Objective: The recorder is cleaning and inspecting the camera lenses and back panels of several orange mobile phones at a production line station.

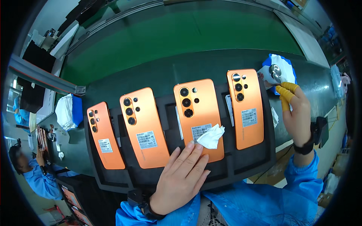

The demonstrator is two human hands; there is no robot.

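Four orange phones lie back up in a black tray [268, 158]: the leftmost phone [106, 132], a second phone [145, 122], a third phone [203, 101] and the rightmost phone [250, 130]. Each has dark round lenses and a white label. My left hand [181, 177] reaches over the third phone, fingers stretched flat. Its fingertips touch the lower left edge of a crumpled white wipe [212, 136] that partly covers the label. My right hand [296, 109], with yellow finger cots [288, 90], is closed beside a round metal-topped dispenser [275, 69]; what its fingertips hold is hidden.
Behind the dispenser is a blue box [290, 62] of white wipes; another blue box [77, 109] of wipes stands left of the tray. A dark green work surface [181, 66] extends beyond the tray. A co-worker in blue [41, 180] is at the far left.
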